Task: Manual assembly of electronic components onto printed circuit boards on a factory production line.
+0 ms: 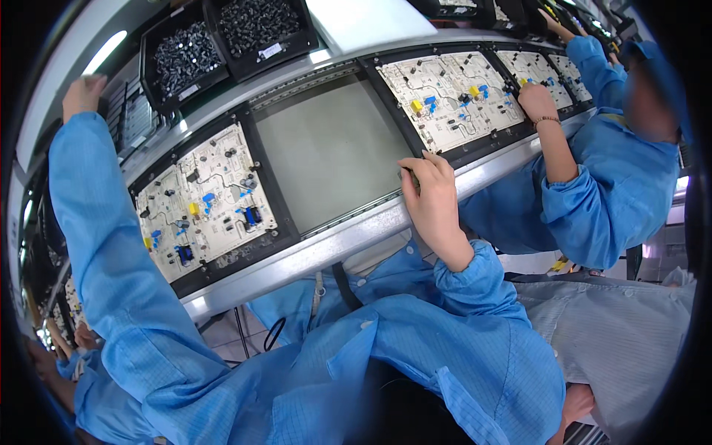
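Observation:
My left hand (83,96) is stretched out to the far left, beside the parts bins. Its fingers are curled, and anything inside them is hidden. Close to the rail's near edge, my right hand (432,194) has thumb and forefinger bent toward each other around something small and dark that I cannot make out. That hand is nearest the lower left corner of a pale circuit board (454,81) in a black frame. Another populated circuit board (211,196), with blue and yellow components, lies in its frame between my arms, on the left.
Grey conveyor surface (326,148) shows between the two framed boards. Black bins of small dark components (185,59) stand behind the metal rail (356,230). A co-worker in blue (586,185) works at the right, a hand (538,102) over the boards. Another person's grey garment (608,334) is near my right elbow.

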`<act>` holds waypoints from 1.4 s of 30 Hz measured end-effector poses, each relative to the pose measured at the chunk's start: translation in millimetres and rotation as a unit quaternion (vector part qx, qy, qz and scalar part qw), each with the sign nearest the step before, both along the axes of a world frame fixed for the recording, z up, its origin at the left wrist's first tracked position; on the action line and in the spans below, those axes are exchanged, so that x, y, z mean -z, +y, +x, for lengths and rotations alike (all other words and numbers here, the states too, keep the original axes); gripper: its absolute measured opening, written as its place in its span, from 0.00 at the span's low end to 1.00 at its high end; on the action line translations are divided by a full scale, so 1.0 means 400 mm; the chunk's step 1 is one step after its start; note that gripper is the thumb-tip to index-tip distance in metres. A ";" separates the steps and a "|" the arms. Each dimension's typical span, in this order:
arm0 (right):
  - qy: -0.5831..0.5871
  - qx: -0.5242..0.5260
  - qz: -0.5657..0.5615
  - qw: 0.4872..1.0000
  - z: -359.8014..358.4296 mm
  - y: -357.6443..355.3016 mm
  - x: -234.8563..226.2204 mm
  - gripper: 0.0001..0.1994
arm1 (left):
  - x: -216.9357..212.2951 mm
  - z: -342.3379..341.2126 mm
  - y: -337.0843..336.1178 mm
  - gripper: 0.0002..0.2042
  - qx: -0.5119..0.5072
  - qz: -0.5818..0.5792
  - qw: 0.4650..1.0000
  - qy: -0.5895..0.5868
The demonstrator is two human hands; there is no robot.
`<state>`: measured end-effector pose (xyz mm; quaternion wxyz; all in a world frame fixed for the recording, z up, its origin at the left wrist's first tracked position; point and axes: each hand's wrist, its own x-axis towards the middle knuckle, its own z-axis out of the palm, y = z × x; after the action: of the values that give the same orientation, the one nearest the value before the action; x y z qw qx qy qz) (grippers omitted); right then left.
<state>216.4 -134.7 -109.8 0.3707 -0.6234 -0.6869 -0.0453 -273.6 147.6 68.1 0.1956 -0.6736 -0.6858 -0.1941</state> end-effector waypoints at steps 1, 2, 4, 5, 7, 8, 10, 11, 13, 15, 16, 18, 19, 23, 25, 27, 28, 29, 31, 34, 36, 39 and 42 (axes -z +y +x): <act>0.001 -0.007 0.000 1.000 0.003 0.007 0.000 0.08 | -0.014 0.066 -0.039 0.14 0.026 0.001 0.999 -0.028; 0.016 -0.028 -0.004 0.999 0.008 0.003 -0.006 0.08 | -0.023 0.142 -0.090 0.14 0.050 -0.001 0.997 -0.057; 0.041 -0.072 -0.015 0.996 0.001 -0.003 -0.012 0.10 | -0.049 0.287 -0.185 0.14 0.130 -0.077 0.984 -0.093; 0.044 -0.081 -0.019 0.996 -0.007 -0.009 -0.018 0.10 | -0.036 0.333 -0.207 0.12 0.235 -0.080 0.961 -0.118; 0.059 -0.158 -0.029 0.985 -0.027 -0.017 -0.028 0.11 | -0.016 0.461 -0.278 0.09 0.270 -0.109 0.944 -0.155; 0.049 -0.163 -0.037 0.985 -0.027 -0.024 -0.023 0.12 | 0.006 0.553 -0.297 0.09 0.294 -0.153 0.927 -0.178; 0.045 -0.184 -0.046 0.981 -0.046 -0.035 -0.035 0.12 | 0.031 0.665 -0.343 0.08 0.304 -0.178 0.926 -0.136; 0.039 -0.207 -0.051 0.976 -0.058 -0.039 -0.041 0.12 | 0.042 0.699 -0.360 0.08 0.315 -0.197 0.916 -0.151; 0.036 -0.232 -0.049 0.971 -0.076 -0.037 -0.046 0.10 | 0.063 0.742 -0.375 0.09 0.318 -0.241 0.904 -0.153; -0.043 -0.263 -0.078 0.961 -0.083 -0.038 -0.077 0.10 | 0.108 0.760 -0.371 0.09 0.302 -0.247 0.907 -0.156; -0.043 -0.270 -0.076 0.959 -0.075 -0.032 -0.088 0.10 | 0.133 0.767 -0.367 0.09 0.297 -0.253 0.907 -0.160; -0.022 -0.359 -0.140 0.923 -0.031 0.009 -0.103 0.09 | 0.192 0.790 -0.353 0.09 0.293 -0.258 0.900 -0.195; -0.022 -0.360 -0.141 0.922 -0.007 0.037 -0.126 0.09 | 0.218 0.800 -0.344 0.09 0.292 -0.263 0.890 -0.231; 0.015 -0.320 -0.164 0.933 0.092 0.221 -0.204 0.08 | 0.285 0.823 -0.310 0.09 0.303 -0.249 0.889 -0.237; 0.030 -0.323 -0.116 0.939 0.133 0.335 -0.225 0.09 | 0.299 0.828 -0.296 0.09 0.295 -0.248 0.893 -0.231; 0.056 -0.320 -0.134 0.936 0.151 0.415 -0.233 0.09 | 0.318 0.823 -0.285 0.09 0.294 -0.253 0.894 -0.225; 0.059 -0.319 -0.134 0.936 0.151 0.443 -0.228 0.09 | 0.326 0.820 -0.282 0.09 0.293 -0.258 0.894 -0.219; 0.064 -0.317 -0.129 0.937 0.148 0.468 -0.221 0.09 | 0.333 0.816 -0.279 0.09 0.292 -0.260 0.895 -0.216; 0.073 -0.315 -0.122 0.938 0.144 0.484 -0.192 0.09 | 0.340 0.807 -0.274 0.09 0.322 -0.225 0.906 -0.160; 0.011 -0.292 -0.158 0.943 0.136 0.467 -0.183 0.07 | 0.334 0.807 -0.277 0.09 0.323 -0.239 0.904 -0.145; 0.039 -0.290 -0.166 0.942 0.152 0.470 -0.173 0.07 | 0.328 0.811 -0.278 0.09 0.316 -0.250 0.904 -0.140; 0.072 -0.299 -0.158 0.938 0.165 0.476 -0.161 0.07 | 0.323 0.808 -0.282 0.10 0.300 -0.256 0.908 -0.142; 0.074 -0.286 -0.165 0.941 0.168 0.475 -0.160 0.07 | 0.327 0.804 -0.282 0.10 0.312 -0.254 0.906 -0.135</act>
<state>283.6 55.4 -45.8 0.3095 -0.4544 -0.8050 0.2230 48.2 34.9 -62.8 -0.1470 -0.8475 -0.4864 -0.1534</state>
